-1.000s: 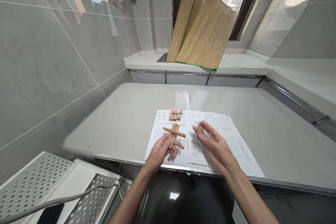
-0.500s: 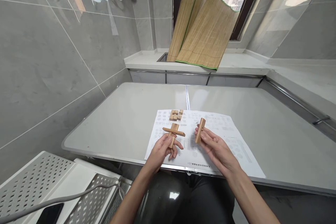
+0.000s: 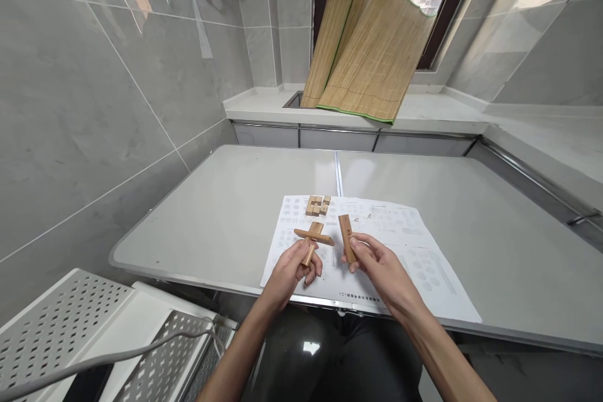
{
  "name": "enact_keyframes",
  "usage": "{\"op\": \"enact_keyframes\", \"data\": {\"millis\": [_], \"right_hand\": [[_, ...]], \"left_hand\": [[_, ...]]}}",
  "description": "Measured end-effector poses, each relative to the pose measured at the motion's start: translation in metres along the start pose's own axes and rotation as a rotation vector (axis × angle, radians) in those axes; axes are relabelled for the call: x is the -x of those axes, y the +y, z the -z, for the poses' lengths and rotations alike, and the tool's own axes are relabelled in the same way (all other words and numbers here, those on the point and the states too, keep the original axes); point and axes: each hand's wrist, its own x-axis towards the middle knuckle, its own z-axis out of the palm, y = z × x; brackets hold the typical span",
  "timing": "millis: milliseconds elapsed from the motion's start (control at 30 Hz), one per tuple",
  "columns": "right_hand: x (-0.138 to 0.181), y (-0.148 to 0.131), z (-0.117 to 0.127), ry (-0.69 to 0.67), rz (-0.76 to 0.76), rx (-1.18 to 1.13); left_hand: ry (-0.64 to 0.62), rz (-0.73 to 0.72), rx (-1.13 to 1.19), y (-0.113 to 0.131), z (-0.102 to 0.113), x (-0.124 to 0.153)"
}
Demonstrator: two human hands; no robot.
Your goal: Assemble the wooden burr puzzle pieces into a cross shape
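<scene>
Wooden cross assembly (image 3: 313, 237) pinched at lower stem by left hand (image 3: 292, 270), above printed sheet (image 3: 405, 251) on counter (image 3: 226, 201). Single wooden bar (image 3: 347, 237) pinched by right hand (image 3: 377, 264), just right of cross. Judged light, stiff; joint likely loose, best gripped at ends. Spare blocks (image 3: 318, 205) lying farther back.

A pale grey folding table (image 3: 226, 213) fills the middle of the view, its top split by a straight seam (image 3: 337, 171) running from the centre toward 12 o'clock. A printed paper sheet (image 3: 414, 251), covered in small diagrams, lies flat on the near half, its near edge reaching the table's rim at 6 o'clock. On the sheet's far-left corner, at about 11 o'clock of the paper, sits a small cluster of wooden blocks (image 3: 318, 204), touching one another. The table's rounded corner shows at 9 o'clock.
</scene>
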Motion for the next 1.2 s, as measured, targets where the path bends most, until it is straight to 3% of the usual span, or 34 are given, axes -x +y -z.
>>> {"op": "enact_keyframes", "data": {"millis": [367,800,1200], "right_hand": [[-0.001,-0.008,-0.009,-0.182,0.13,0.044],[-0.005,-0.002,-0.015,-0.161,0.133,0.054],[-0.005,0.009,-0.019,-0.087,0.101,0.004]], "left_hand": [[0.012,0.001,0.073,0.0,-0.001,0.002],[-0.073,0.029,0.171,0.002,0.006,0.002],[-0.163,0.158,-0.044,0.003,0.002,0.008]]}}
